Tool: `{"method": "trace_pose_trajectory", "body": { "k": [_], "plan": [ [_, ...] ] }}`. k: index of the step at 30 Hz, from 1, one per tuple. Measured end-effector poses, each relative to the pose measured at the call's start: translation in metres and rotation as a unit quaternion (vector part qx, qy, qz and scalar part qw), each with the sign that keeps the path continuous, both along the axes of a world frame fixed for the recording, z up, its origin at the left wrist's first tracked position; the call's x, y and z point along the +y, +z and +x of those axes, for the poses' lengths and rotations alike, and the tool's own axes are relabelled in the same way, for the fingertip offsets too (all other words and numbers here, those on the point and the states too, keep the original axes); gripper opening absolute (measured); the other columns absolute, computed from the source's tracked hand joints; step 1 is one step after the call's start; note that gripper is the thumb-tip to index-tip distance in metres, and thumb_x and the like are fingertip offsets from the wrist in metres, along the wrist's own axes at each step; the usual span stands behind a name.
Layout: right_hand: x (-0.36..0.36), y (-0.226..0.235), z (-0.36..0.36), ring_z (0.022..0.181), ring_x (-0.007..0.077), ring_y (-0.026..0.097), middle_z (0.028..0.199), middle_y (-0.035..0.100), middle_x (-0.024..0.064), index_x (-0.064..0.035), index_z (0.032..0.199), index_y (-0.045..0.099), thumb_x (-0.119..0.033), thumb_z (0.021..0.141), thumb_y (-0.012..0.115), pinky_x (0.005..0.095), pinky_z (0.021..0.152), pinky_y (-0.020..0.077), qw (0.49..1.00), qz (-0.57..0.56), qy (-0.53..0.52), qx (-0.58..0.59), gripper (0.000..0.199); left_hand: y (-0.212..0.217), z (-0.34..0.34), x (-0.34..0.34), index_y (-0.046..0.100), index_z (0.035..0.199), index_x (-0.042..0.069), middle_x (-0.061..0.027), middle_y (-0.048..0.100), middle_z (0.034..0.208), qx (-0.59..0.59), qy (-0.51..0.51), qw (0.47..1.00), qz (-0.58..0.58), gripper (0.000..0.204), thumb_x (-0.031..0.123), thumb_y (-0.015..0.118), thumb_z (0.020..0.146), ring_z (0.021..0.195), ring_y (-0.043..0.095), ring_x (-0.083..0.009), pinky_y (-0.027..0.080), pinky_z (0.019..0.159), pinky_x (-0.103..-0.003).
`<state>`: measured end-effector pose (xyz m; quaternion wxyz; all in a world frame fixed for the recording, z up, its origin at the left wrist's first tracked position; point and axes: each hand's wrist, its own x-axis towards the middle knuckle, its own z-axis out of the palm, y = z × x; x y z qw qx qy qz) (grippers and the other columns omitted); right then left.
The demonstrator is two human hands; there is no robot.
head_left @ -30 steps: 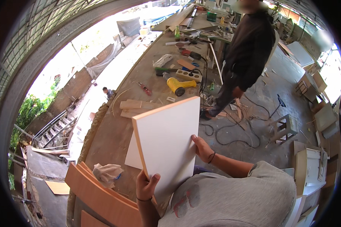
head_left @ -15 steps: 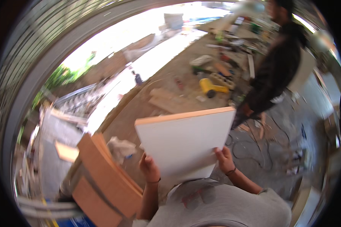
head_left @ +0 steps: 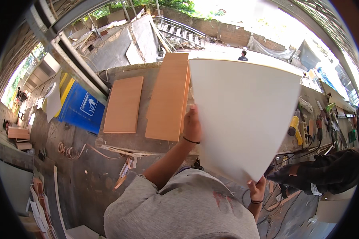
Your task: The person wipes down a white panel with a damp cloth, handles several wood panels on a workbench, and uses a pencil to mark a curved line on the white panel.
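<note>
A large white panel (head_left: pixel 245 115) with a thin light edge stands tilted up in front of my chest, held in both hands. My left hand (head_left: pixel 192 125) is closed on its left edge, thumb up, with the other fingers hidden behind it. Low on the right, my right hand (head_left: pixel 257 189) grips the panel near its lower right corner. Just left of the panel, a stack of brown wood-tone boards (head_left: pixel 165 101) lies on the workbench (head_left: pixel 147 71). A single brown board (head_left: pixel 123 104) lies flat farther left.
A blue bin (head_left: pixel 83 106) stands beside a metal post at the left. Tools, among them a yellow power tool (head_left: pixel 294 126), clutter the bench's right part. A co-worker in dark clothes (head_left: pixel 323 171) is close on my right. Cables and wood offcuts (head_left: pixel 124 173) lie low around the bench.
My view has swung left, bringing the blue bin and brown boards toward the middle. The white panel is still in both hands, now more upright, with my right hand lower on it.
</note>
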<state>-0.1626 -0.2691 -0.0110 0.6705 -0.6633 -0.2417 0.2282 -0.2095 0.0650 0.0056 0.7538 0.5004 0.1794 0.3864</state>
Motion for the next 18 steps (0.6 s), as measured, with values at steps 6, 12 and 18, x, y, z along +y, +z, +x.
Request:
{"method": "trace_pose_trajectory", "body": {
  "k": [6,12,18],
  "plan": [
    [0.03,0.028,-0.026,0.081,0.0075,0.049,0.088,0.059,0.0016,0.0042,0.105,0.056,-0.024,0.09,0.063,0.0228,0.07,0.0413,0.998,-0.044,0.043,-0.028,0.033,0.0,-0.074,0.017,0.048,0.126,0.0,-0.0099,0.06,0.118,0.094,0.045,0.995,-0.008,0.064,0.052,0.021,0.1,0.103,0.058,-0.0198,0.046,0.092,-0.032],
    [0.046,0.005,-0.056,0.081,0.0072,0.05,0.088,0.06,0.0012,0.004,0.106,0.057,-0.025,0.094,0.057,0.0222,0.073,0.0411,1.0,-0.011,0.026,0.001,0.032,0.035,-0.112,0.019,0.041,0.129,-0.004,-0.0125,0.055,0.119,0.187,0.033,0.98,0.059,0.06,0.047,0.041,0.097,0.107,0.053,-0.0187,0.043,0.09,-0.031],
    [0.064,0.059,-0.087,0.084,0.0076,0.051,0.094,0.061,0.0023,0.0051,0.114,0.055,-0.025,0.095,0.057,0.0223,0.075,0.0409,0.999,0.005,-0.034,-0.018,0.036,0.008,-0.077,0.01,0.036,0.127,-0.007,-0.0178,0.051,0.117,0.148,0.187,0.944,0.229,0.062,0.043,0.052,0.094,0.107,0.05,-0.0228,0.038,0.094,-0.034]
  ]
}}
